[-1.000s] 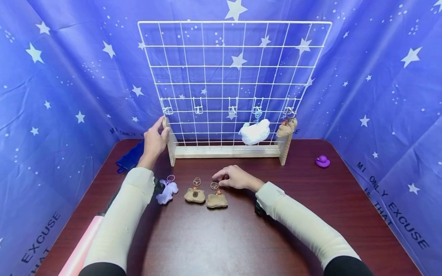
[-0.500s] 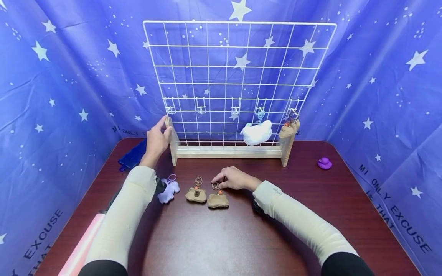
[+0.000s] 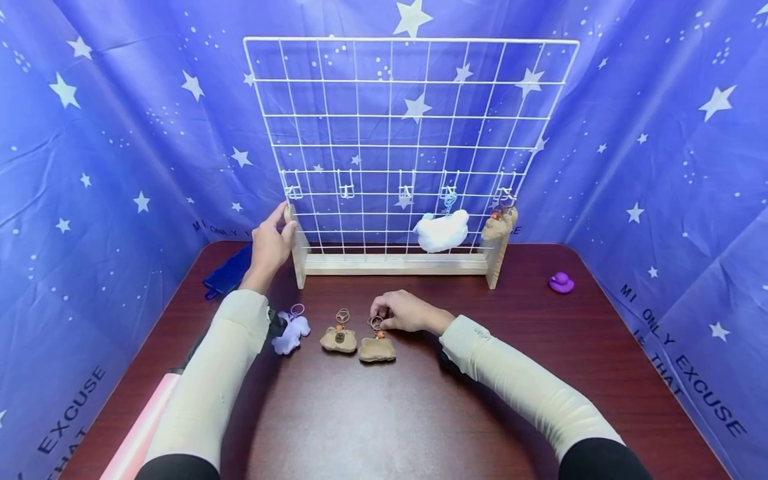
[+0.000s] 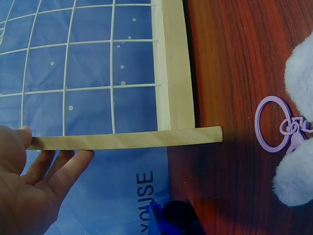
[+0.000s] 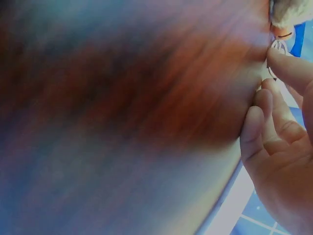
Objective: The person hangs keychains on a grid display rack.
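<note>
My left hand (image 3: pixel 270 247) grips the left wooden post (image 3: pixel 299 260) of a white wire display rack, thumb on one side and fingers on the other, as the left wrist view shows. With thumb and forefinger my right hand (image 3: pixel 409 311) pinches the metal ring of a brown plush keychain (image 3: pixel 377 351), whose body lies on the table with an orange bead above it. Just left of it is a second brown plush keychain (image 3: pixel 338 341) with a dark snout patch. A lilac plush keychain (image 3: pixel 291 335) with a purple ring (image 4: pixel 264 142) lies near the left forearm.
Hooks line one row of the wire grid (image 3: pixel 390 147). A white plush keychain (image 3: pixel 443 232) and a brown one (image 3: pixel 497 227) hang at its right. A purple rubber duck (image 3: pixel 561 283) sits far right; a dark blue object (image 3: pixel 228 272) lies behind the left hand.
My right thumb and forefinger have closed on the keychain's ring, which now tilts up a little. My left hand has stayed on the rack post. The camera view shifted slightly.
</note>
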Tool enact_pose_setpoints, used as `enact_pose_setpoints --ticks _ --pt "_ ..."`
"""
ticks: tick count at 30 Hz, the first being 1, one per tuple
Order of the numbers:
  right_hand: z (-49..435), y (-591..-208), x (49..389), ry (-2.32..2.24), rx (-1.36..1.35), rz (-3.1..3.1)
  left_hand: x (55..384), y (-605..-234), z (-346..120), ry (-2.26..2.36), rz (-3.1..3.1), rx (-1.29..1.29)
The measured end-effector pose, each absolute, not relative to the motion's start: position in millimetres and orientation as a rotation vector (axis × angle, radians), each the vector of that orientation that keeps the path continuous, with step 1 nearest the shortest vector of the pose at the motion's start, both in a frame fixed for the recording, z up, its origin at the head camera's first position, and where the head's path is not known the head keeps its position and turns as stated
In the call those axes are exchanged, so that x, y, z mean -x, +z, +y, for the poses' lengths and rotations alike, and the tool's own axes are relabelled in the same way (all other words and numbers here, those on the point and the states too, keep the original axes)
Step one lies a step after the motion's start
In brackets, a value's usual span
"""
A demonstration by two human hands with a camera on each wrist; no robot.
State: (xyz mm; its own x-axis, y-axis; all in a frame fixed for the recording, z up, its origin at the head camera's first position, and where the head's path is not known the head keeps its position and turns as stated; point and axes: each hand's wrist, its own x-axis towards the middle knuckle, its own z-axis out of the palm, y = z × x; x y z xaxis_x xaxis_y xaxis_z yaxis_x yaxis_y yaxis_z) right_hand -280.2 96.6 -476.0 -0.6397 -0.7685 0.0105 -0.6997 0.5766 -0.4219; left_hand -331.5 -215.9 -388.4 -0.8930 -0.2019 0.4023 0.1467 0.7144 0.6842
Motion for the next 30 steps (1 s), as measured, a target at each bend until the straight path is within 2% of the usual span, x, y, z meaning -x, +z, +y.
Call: enact_pose_setpoints --ticks 16,30 --pt "106 -467 278 -0.63 1.298 2.578 333 -390 -217 -1.045 -2.447 -0.028" --pt "110 -444 272 -0.784 1.338 2.603 334 -392 -217 -1.032 -2.455 -0.027"
